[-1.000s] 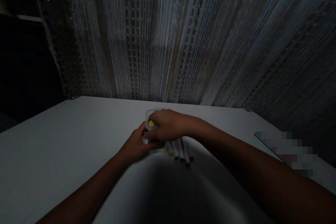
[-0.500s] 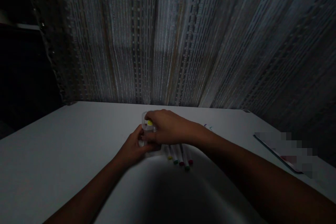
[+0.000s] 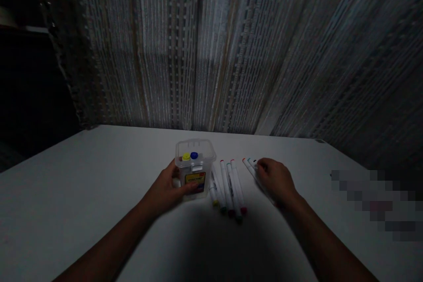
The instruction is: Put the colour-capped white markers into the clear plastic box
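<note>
My left hand is wrapped round a clear plastic box with a label on its front, thumb across the label. Inside stand a yellow-capped marker and a blue-capped marker. To the right, my right hand is closed, its fingertips pinching at a dark-ended marker in a small group lying on the table. Its palm hides most of that marker. Beside the fingers lie a red-ended marker and a teal-ended marker.
Several white markers lie side by side between the box and my right hand, coloured caps toward me. The white table reaches back to a striped curtain. A blurred-out patch covers something at the far right.
My right hand has left the box and moved right to the loose markers. A blue-capped marker now shows beside the yellow one in the box, which my left hand still holds.
</note>
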`<state>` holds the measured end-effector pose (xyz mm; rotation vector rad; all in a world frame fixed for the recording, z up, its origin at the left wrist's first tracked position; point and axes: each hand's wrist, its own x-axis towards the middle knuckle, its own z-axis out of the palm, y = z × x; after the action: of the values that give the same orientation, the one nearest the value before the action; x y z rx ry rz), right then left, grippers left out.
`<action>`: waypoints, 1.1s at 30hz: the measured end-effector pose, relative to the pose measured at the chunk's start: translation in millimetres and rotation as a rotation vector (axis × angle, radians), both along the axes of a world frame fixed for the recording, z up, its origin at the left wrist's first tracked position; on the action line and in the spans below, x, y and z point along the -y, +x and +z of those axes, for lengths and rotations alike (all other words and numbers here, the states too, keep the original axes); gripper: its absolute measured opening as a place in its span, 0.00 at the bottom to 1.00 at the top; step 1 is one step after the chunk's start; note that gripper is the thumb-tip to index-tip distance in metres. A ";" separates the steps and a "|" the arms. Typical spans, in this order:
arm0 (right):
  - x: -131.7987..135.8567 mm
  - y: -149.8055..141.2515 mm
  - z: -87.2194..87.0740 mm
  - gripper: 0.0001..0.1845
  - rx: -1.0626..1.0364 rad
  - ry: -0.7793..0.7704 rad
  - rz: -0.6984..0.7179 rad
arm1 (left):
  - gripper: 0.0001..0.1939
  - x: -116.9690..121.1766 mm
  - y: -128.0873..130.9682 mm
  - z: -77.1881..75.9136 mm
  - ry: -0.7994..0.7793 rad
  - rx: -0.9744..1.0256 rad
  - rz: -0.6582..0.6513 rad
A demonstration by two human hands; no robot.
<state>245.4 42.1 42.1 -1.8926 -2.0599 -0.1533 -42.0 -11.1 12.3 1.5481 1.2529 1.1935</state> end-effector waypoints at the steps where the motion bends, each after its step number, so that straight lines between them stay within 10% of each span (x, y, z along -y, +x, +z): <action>1: 0.0 3.1 -2.2 0.13 0.015 -0.011 -0.014 | 0.28 0.2 0.3 0.3 -0.009 -0.002 0.001; 15: 1.4 7.3 -4.8 0.14 0.149 -0.257 -0.036 | 0.20 2.1 2.1 1.1 -0.119 0.002 0.090; 33: -4.4 25.4 2.0 0.16 0.134 -0.220 -0.207 | 0.21 2.4 3.2 2.5 -0.110 0.034 0.037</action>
<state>270.8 46.5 44.1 -2.2871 -2.0322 -0.1096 -38.8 -13.5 14.8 1.4249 1.3086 1.1497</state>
